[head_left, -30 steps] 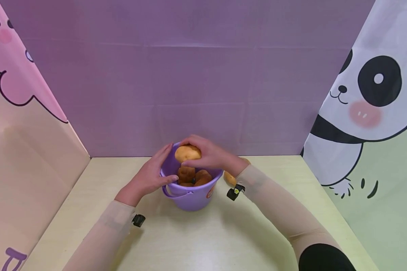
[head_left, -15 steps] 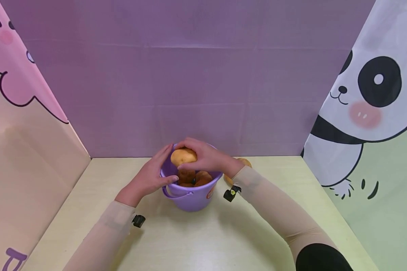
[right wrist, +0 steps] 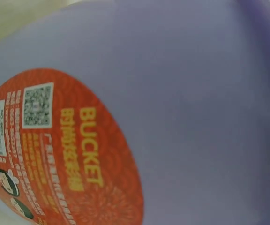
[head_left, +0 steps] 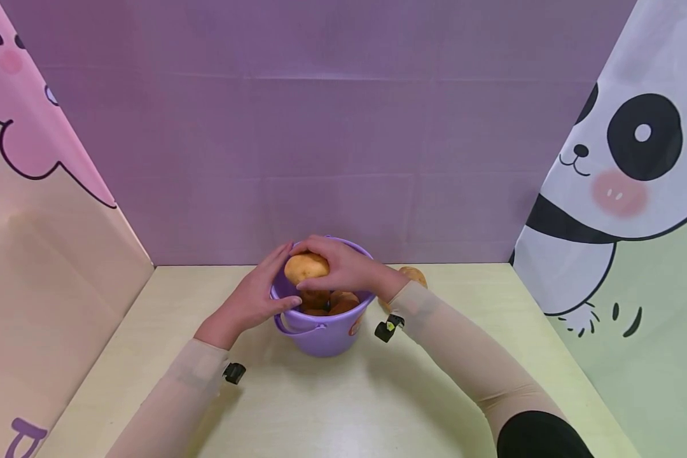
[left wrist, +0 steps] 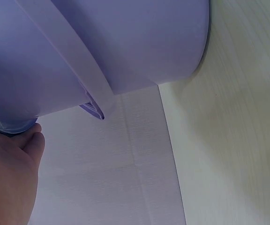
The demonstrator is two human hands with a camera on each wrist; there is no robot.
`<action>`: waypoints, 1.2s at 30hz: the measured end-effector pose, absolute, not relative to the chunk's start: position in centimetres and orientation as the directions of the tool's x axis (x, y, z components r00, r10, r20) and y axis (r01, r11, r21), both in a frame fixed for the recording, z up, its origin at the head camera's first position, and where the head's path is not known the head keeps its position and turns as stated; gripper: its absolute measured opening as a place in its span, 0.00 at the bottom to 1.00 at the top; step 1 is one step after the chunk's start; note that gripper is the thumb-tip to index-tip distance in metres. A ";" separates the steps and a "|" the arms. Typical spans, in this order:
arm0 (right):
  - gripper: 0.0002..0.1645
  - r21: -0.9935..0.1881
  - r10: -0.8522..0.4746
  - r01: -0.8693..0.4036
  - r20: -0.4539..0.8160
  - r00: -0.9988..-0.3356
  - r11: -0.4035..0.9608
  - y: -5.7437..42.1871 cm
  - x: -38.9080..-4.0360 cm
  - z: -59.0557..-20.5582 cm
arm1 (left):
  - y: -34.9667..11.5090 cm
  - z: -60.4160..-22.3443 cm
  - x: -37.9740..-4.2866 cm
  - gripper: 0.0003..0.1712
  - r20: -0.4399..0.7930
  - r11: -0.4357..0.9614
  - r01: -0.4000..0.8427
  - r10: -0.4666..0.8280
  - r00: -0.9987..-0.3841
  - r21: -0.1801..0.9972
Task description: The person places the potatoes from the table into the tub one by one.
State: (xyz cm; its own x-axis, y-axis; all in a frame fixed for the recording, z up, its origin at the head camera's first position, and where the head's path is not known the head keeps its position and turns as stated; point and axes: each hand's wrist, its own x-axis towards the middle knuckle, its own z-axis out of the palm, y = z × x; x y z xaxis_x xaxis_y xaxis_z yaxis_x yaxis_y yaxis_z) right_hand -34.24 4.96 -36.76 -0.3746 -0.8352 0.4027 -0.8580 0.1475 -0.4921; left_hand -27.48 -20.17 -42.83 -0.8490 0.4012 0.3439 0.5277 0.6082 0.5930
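Note:
A purple bucket (head_left: pixel 323 342) with a lowered handle stands upright on the table, near the back wall. My left hand (head_left: pixel 254 296) holds its left rim, the thumb lying over the edge; the left wrist view shows that hand (left wrist: pixel 13 173) at the rim. Between the thumb and fingers of my right hand (head_left: pixel 349 268) is a yellow potato (head_left: pixel 303 270), held over the bucket's opening. Several browner potatoes (head_left: pixel 343 303) lie inside, partly covered by the hand and the held one. The right wrist view is filled by the bucket's side with a red label (right wrist: pixel 69 154).
Right of the bucket, a potato (head_left: pixel 413 275) sits on the pale wooden table (head_left: pixel 332 407), partly behind my right forearm. A purple wall (head_left: pixel 332 140) closes the back. Side panels with a pink figure and a panda (head_left: pixel 618 152) flank the table.
My right hand has shifted left and slightly lower with the potato, further over the bucket. The left hand and the bucket have stayed in place.

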 end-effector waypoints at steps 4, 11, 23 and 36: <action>0.32 -0.510 -0.836 -0.848 0.398 -0.378 0.140 4.9 -34.2 -36.8 | -20.1 -42.8 -27.5 0.67 0.349 0.608 0.534 0.405 -0.845 0.588; 0.29 -0.512 -0.832 -0.844 0.389 -0.395 0.161 5.0 -34.1 -36.7 | -20.0 -42.7 -27.4 0.65 0.347 0.609 0.529 0.400 -0.848 0.591; 0.22 -0.540 -0.820 -0.827 0.396 -0.412 0.155 6.0 -34.4 -36.6 | -19.9 -42.6 -27.4 0.67 0.350 0.607 0.533 0.403 -0.846 0.589; 0.21 -0.547 -0.795 -0.821 0.420 -0.438 0.163 9.2 -34.8 -36.4 | -19.9 -42.7 -27.4 0.65 0.346 0.621 0.524 0.393 -0.852 0.584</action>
